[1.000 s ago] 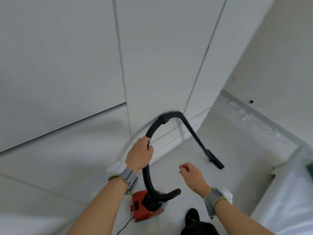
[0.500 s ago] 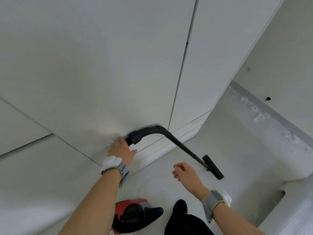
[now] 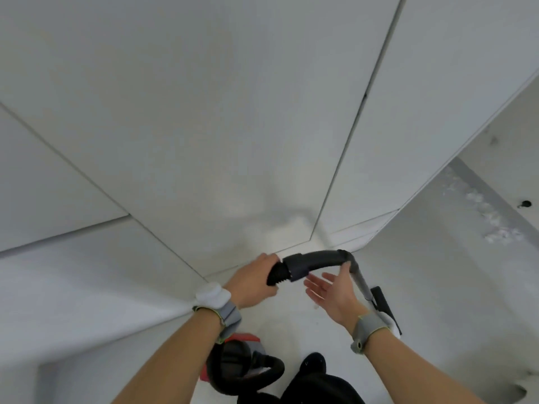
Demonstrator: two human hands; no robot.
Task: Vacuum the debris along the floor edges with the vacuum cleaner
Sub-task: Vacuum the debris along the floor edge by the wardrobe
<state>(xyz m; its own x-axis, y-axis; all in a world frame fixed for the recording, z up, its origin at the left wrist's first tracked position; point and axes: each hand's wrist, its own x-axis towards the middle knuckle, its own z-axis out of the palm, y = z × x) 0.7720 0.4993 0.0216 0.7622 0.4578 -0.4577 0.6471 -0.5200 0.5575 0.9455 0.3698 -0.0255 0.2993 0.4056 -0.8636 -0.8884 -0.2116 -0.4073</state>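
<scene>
While the camera is looking down from the head, left hand [image 3: 252, 282]: wrapping its fingers round the black ribbed hose [image 3: 275, 276] right where it's plugging into the curved handle [image 3: 315, 261], so it's clenched on the hose.
Right hand [image 3: 332, 293]: hanging just below the curved handle, palm showing, fingers straight and spread, gripping nothing. The thumb is sitting right by the handle's bend, and I can't tell if it's actually touching.
Wand tube [image 3: 361, 284]: grey, running down from the right end of the curved handle and passing behind the right hand.
Floor nozzle [image 3: 384, 303]: black, sitting below and right of the curved handle, partly hiding behind the right wrist.
Vacuum cleaner body [image 3: 236, 355]: red and black, sitting on the floor [image 3: 437, 301] well below the curved handle, under the left forearm, with the hose looping out of it.
Debris [image 3: 490, 221]: white crumbly bits lying along the wall edge, well off to the right of the curved handle.
Cabinet panels [image 3: 204, 112]: white, rising above and behind the curved handle.
Shoe [image 3: 313, 363]: black, showing well below the curved handle.
</scene>
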